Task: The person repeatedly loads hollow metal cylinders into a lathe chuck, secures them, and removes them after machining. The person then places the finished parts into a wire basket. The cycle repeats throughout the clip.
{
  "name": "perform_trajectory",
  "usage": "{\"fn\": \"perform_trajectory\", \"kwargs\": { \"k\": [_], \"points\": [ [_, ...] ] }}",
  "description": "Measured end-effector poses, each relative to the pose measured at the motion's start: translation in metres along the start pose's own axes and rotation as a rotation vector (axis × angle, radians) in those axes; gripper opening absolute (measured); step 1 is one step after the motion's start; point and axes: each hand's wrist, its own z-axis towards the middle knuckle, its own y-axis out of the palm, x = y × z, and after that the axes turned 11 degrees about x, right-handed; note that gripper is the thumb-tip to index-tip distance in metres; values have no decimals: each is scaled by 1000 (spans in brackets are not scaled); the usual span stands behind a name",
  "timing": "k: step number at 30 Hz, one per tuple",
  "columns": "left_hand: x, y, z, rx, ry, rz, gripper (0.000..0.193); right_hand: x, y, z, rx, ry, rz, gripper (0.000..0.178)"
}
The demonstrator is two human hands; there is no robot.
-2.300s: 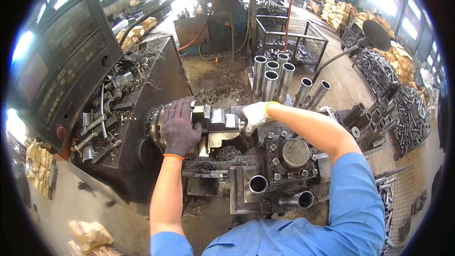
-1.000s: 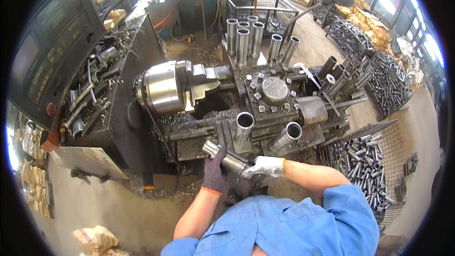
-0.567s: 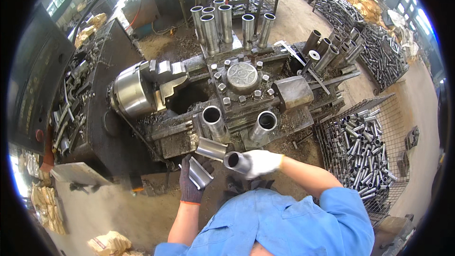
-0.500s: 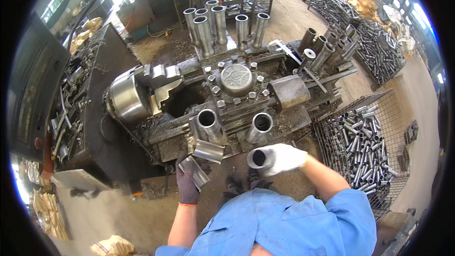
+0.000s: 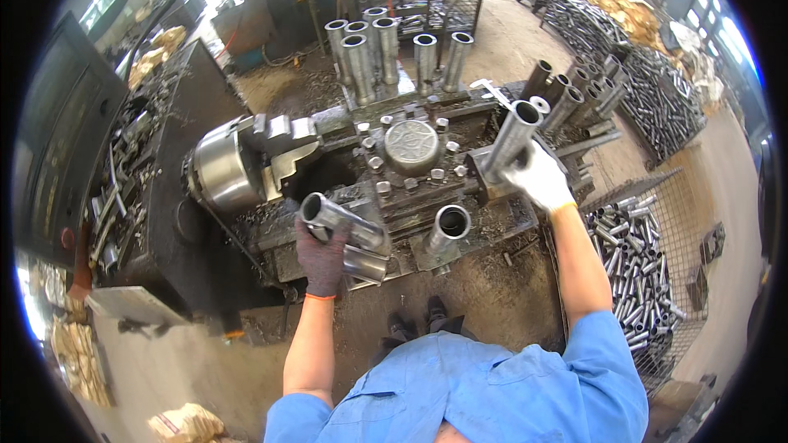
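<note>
My left hand, in a dark knit glove, closes round a steel tube that leans with its open end toward me. Just below that tube lies a curved, shiny metal half-shell, beside my fingers. My right hand, in a white glove, grips the lower part of another steel tube. This one is nearly upright over the dark metal block; whether it rests on it I cannot tell. Between my hands a third tube stands on the machine's near ledge.
A lathe chuck with stepped jaws sits left of the bolted tool post. Several tubes stand behind it. Dark tubes, a caliper and a wire basket of short metal pieces are at the right.
My right hand has carried its tube from near my body up and right to the block. My left hand has moved up from the half-shell and taken hold of a standing tube, now tilted.
</note>
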Motion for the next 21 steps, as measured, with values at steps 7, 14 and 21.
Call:
{"fn": "perform_trajectory", "kwargs": {
  "k": [7,14,21],
  "points": [
    [6,-74,5,12,-634,-1099,73,-115,66,-172,-573,-468,302,37],
    [-13,-114,-6,-23,-712,-1092,82,-123,209,-170,-572,-557,-75,32],
    [2,-95,-3,178,-623,-1047,80,-209,156,-114,-1054,-100,258,74]
  ]
}}
